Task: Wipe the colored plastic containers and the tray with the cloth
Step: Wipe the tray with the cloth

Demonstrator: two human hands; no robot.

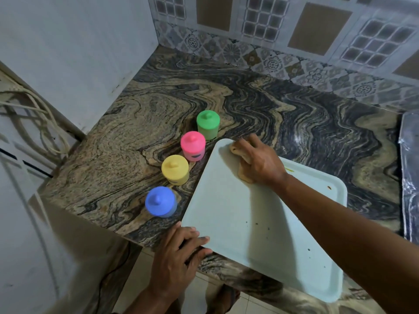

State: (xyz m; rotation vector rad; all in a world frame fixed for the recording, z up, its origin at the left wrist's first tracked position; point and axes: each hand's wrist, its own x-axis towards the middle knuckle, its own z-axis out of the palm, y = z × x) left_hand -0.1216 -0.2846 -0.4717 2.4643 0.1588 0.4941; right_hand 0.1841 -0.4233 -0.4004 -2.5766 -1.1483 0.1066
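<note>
**Tray being wiped, specks left**

Four pots stand in a row on the table (pixel 136 132), off the tray: blue (pixel 160 201), yellow (pixel 175 169), pink (pixel 193 145), green (pixel 208 124). I can't tell if they're wiped. The left hand (pixel 179 252) grips the tray (pixel 238 211) corner. The right hand (pixel 258 159) presses the cloth (pixel 243 175) flat at the far end; specks remain nearer.

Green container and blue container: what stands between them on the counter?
In the head view, the pink container and yellow container stand in line between the green container and blue container, all lidded, beside the tray.
</note>
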